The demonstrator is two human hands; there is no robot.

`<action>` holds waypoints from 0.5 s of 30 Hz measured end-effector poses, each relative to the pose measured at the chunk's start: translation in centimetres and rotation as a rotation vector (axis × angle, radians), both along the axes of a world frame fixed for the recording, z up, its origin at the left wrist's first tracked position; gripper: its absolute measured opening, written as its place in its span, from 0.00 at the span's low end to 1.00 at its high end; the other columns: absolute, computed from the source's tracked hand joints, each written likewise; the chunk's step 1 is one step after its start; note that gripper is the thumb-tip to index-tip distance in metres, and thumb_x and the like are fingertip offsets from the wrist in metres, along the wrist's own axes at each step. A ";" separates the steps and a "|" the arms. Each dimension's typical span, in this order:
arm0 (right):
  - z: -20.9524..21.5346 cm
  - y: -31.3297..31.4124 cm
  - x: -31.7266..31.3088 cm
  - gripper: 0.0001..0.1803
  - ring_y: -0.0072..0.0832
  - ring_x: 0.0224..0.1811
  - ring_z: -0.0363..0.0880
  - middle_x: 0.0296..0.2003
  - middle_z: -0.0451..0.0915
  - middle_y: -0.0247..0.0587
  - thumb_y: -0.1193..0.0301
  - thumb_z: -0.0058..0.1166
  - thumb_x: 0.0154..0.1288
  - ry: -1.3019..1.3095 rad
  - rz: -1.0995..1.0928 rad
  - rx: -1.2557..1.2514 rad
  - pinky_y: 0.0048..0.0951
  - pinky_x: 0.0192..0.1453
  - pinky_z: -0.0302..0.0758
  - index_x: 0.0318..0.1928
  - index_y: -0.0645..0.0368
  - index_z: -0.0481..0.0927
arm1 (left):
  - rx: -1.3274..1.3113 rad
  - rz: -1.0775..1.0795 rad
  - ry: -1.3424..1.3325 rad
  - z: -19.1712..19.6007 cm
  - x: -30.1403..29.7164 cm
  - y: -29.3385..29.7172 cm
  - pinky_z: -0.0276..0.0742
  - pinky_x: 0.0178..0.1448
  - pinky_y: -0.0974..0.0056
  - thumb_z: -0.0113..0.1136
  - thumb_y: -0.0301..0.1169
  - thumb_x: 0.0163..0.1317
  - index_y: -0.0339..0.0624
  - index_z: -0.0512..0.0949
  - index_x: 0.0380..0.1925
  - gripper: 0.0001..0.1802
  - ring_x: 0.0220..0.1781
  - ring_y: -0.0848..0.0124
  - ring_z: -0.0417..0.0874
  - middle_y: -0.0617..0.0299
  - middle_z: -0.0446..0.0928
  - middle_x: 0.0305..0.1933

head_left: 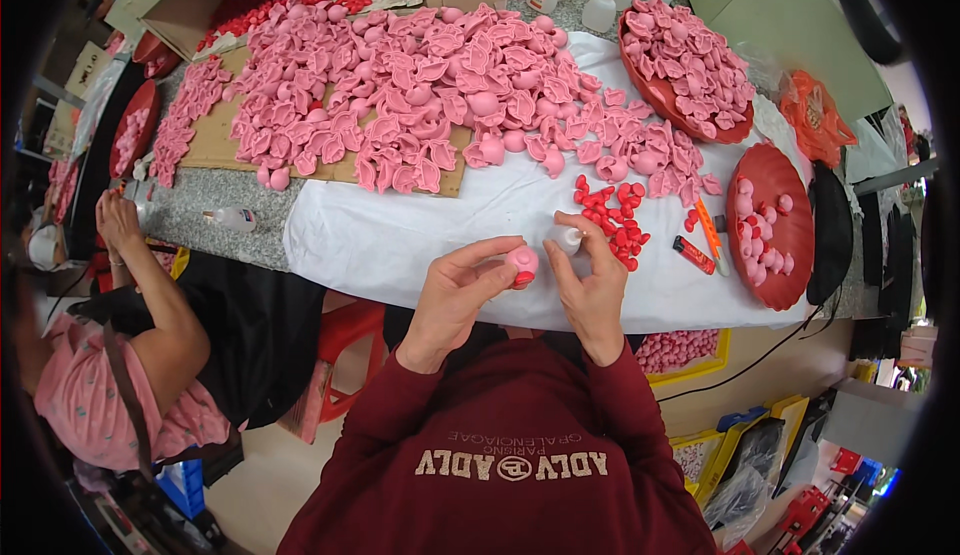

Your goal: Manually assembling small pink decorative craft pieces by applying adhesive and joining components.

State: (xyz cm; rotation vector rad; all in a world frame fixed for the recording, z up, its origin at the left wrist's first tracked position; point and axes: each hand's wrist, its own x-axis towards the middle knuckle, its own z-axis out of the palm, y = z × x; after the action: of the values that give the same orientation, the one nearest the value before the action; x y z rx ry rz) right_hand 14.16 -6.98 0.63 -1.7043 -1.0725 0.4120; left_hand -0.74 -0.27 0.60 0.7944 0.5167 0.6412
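Note:
Above the near edge of the white cloth [375, 230], my left hand [447, 298] pinches a small round pink piece [521, 257] with a red part on its underside. My right hand [596, 300] is closed around a small white squeeze bottle [570, 241], its tip hard to make out. A short gap separates the bottle from the pink piece. Just beyond my right hand lies a loose pile of small glossy red pieces [618, 220]. Farther back, a large heap of pink moulded pieces [400, 85], some ear-shaped and some ball-shaped, covers the table.
At the right are a red tray [793, 273] of pink balls, an orange cutter [708, 223] and a lighter [693, 254]. Another heaped red tray [737, 134] stands behind. White bottles [600, 10] stand at the back. Left, a co-worker's arm [165, 290] reaches near a clear bottle [235, 218].

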 end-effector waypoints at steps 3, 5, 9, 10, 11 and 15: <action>-0.2 -0.2 0.1 0.18 0.30 0.38 0.77 0.38 0.77 0.45 0.78 0.58 0.50 0.021 -0.002 0.005 0.25 0.41 0.72 0.45 0.63 0.73 | -0.032 -0.032 -0.011 0.1 0.1 -0.1 0.76 0.50 0.61 0.52 0.22 0.59 0.32 0.70 0.49 0.17 0.45 0.66 0.78 0.52 0.75 0.46; 0.9 -0.3 -0.2 0.19 0.28 0.36 0.75 0.38 0.77 0.44 0.79 0.58 0.50 -0.043 -0.060 0.057 0.25 0.41 0.71 0.45 0.63 0.73 | -0.053 -0.042 -0.025 0.0 0.1 -0.1 0.76 0.49 0.62 0.52 0.22 0.59 0.32 0.70 0.49 0.16 0.45 0.66 0.78 0.53 0.75 0.46; 3.0 -3.0 0.1 0.21 0.24 0.31 0.72 0.35 0.77 0.40 0.81 0.59 0.47 -0.403 -0.109 0.232 0.22 0.36 0.69 0.45 0.65 0.73 | -0.056 -0.072 0.002 0.3 0.1 -0.4 0.75 0.49 0.63 0.53 0.22 0.58 0.33 0.71 0.47 0.15 0.44 0.68 0.77 0.55 0.75 0.45; 3.3 -3.7 -0.3 0.17 0.21 0.29 0.70 0.31 0.76 0.38 0.82 0.58 0.48 -0.311 -0.066 0.234 0.20 0.31 0.67 0.43 0.65 0.76 | -0.049 -0.093 0.005 0.3 0.1 -0.5 0.75 0.49 0.63 0.53 0.22 0.58 0.33 0.71 0.46 0.14 0.44 0.69 0.77 0.55 0.75 0.44; 3.8 -3.8 -0.4 0.17 0.21 0.29 0.70 0.31 0.76 0.38 0.82 0.58 0.48 -0.313 -0.073 0.231 0.20 0.31 0.67 0.43 0.65 0.76 | -0.051 -0.100 0.005 0.3 0.2 -0.6 0.75 0.49 0.63 0.53 0.22 0.58 0.33 0.71 0.46 0.14 0.44 0.69 0.77 0.55 0.75 0.44; 4.0 -3.6 -1.0 0.09 0.17 0.27 0.71 0.32 0.76 0.38 0.83 0.55 0.53 0.129 0.099 -0.001 0.16 0.28 0.67 0.36 0.66 0.80 | -0.056 -0.133 -0.014 0.4 0.7 -1.0 0.75 0.49 0.65 0.54 0.22 0.58 0.33 0.72 0.45 0.13 0.44 0.71 0.77 0.55 0.75 0.44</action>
State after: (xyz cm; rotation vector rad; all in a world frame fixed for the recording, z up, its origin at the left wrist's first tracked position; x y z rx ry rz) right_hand 13.13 -10.57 4.61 -1.6066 -1.0645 0.5779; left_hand -0.06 -1.26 1.04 0.7643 0.4627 0.5075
